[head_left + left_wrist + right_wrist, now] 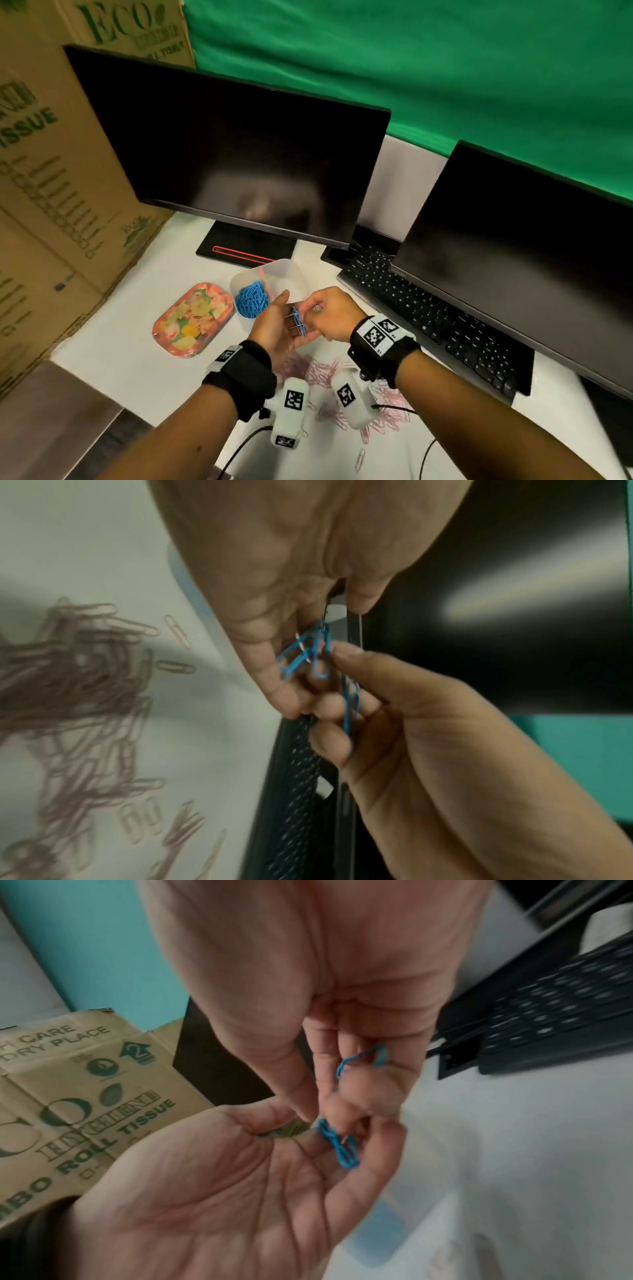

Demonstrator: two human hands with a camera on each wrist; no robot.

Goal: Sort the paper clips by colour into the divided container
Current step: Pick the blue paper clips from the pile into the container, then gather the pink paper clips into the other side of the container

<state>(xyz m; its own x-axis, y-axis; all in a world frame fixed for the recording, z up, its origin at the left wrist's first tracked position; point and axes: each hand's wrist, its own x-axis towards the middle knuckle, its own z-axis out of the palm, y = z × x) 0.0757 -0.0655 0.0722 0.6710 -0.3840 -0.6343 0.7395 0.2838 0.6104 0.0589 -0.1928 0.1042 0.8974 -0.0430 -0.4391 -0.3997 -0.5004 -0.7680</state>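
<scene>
My left hand (286,320) is raised over the table, palm turned inward, its fingers curled round a small bunch of blue paper clips (298,322). My right hand (317,313) meets it from the right and pinches into the same bunch (320,656). In the right wrist view another blue clip (363,1057) sits inside the right hand's curled fingers. Just behind the hands stands the translucent divided container (294,274); its left compartment holds a heap of blue clips (251,298). Pink clips (323,375) lie scattered on the white table under my wrists.
A floral lid (189,318) lies left of the container. A black keyboard (428,322) and two dark monitors (239,154) stand to the right and behind. Cardboard boxes (51,171) wall off the left side. Cables (239,448) run across the near table edge.
</scene>
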